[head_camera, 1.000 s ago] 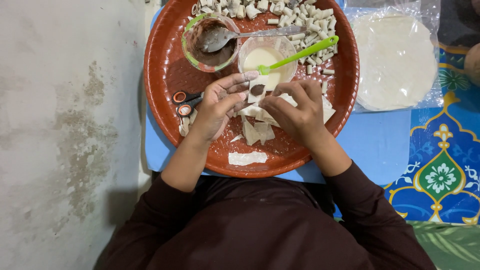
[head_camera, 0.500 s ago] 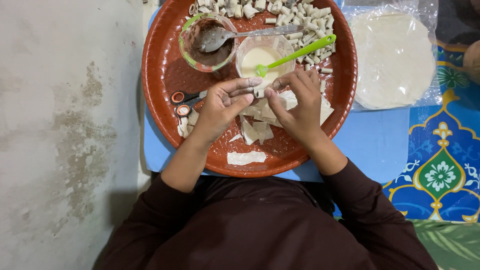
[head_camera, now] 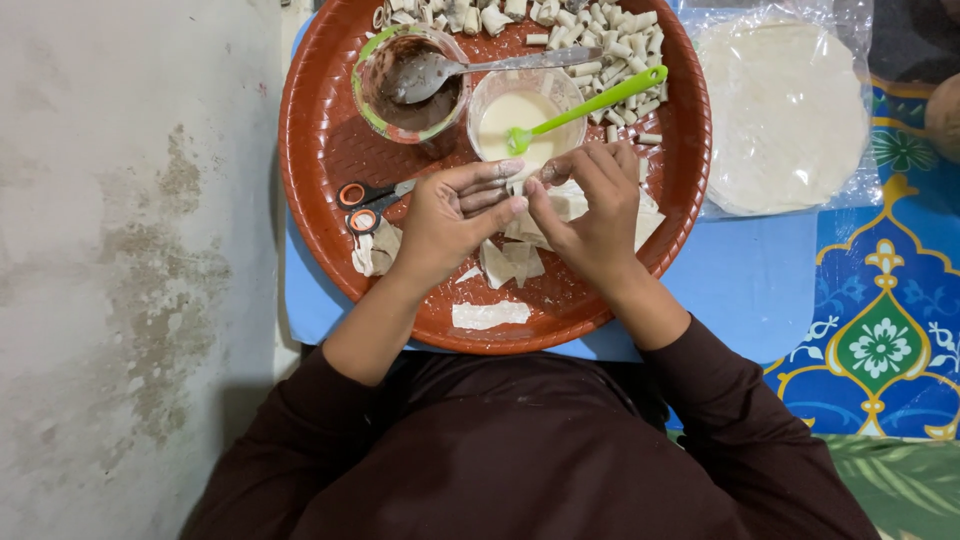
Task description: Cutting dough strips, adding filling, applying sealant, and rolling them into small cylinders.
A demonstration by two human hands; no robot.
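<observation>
small pale dough piece [head_camera: 527,183] pinched between the fingertips of the left hand [head_camera: 450,215] and right hand [head_camera: 590,210], held above the middle of the round red tray [head_camera: 320,150], just in front of the bowl of pale batter [head_camera: 515,110] with its green brush [head_camera: 590,103]. dough strips [head_camera: 510,262] lie beneath the hands; scissors [head_camera: 370,205] near the left rim; brown-filling bowl with spoon [head_camera: 410,85] and rolled pieces [head_camera: 610,45] toward the far rim; bagged flat wrappers [head_camera: 785,110] beside the right rim.

Probably a home floor: a food-laden round tray [head_camera: 320,150] beside a patterned mat [head_camera: 880,330].
</observation>
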